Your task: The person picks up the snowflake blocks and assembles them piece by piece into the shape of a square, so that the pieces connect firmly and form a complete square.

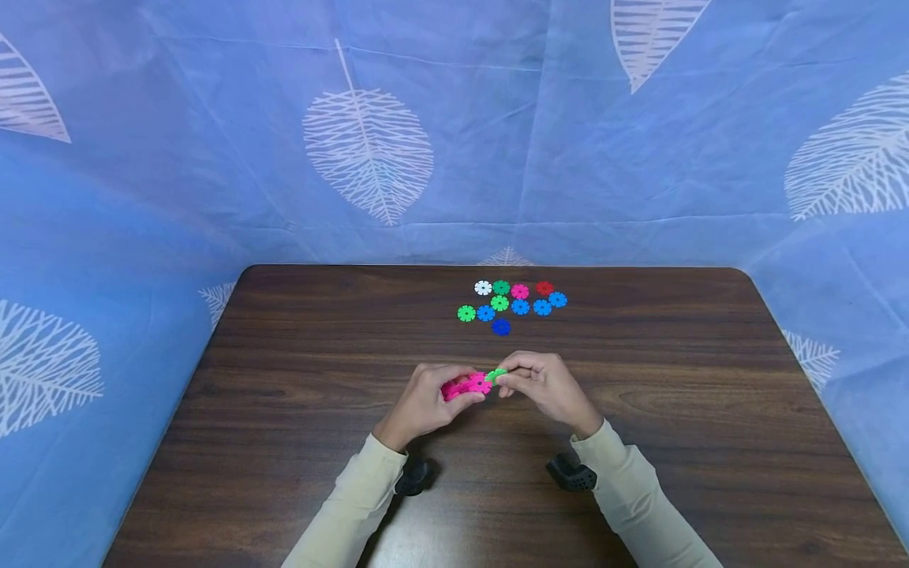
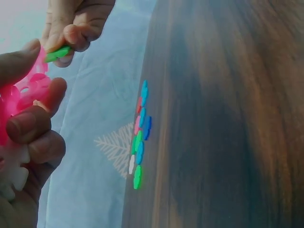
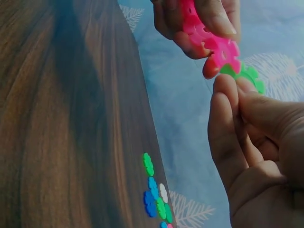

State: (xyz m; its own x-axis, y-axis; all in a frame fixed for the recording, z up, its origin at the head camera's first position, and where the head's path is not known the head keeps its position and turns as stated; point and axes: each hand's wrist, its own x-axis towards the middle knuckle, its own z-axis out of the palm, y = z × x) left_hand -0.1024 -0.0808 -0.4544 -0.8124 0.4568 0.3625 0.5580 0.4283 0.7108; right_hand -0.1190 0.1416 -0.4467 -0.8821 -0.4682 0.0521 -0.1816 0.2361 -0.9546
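Note:
My left hand [image 1: 424, 401] grips a short chain of joined pink notched discs [image 1: 479, 383] above the table's middle. A whitish notched disc [image 2: 15, 175] also shows within that hand in the left wrist view, partly covered by the fingers. Between thumb and fingertips, my right hand [image 1: 550, 388] pinches a light green notched disc [image 3: 250, 78]. This green disc meets the edge of the end pink disc [image 3: 223, 53], set at an angle to it. Whether their slots are fully interlocked I cannot tell.
Toward the back of the dark wooden table [image 1: 319, 331] lie several loose notched discs, among them a white disc [image 1: 483, 288], a red disc [image 1: 544, 288] and a dark blue disc [image 1: 501, 326]. Blue leaf-patterned cloth [image 1: 469, 158] hangs behind the table and along both sides.

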